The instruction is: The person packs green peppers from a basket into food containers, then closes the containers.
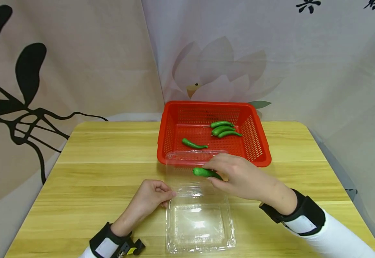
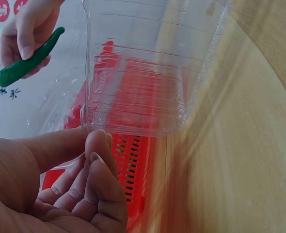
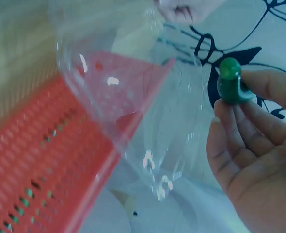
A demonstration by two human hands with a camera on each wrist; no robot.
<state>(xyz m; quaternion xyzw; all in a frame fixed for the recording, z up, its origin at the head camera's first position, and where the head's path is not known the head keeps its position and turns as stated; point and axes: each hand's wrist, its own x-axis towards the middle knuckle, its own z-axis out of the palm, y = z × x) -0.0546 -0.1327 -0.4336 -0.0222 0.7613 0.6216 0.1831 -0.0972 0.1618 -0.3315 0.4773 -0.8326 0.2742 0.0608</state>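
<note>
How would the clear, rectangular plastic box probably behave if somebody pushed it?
The clear, rectangular plastic box is probably light, since its walls look thin and see-through. These may therefore flex when pressed. It could slide easily, as it appears empty, unless the left hand pinching its edge steadies it.

Black Chinese characters [image 1: 308, 6] on backdrop cloth [image 1: 319, 53], cut off; white characters [image 2: 2, 10] on red discs [image 2: 20, 6]; none legible.

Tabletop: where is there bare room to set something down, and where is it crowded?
Bare: the tabletop left of the red basket, beyond the left hand; also right of the basket, beyond the right hand. Crowded: the middle, with clear container and held pepper.
</note>
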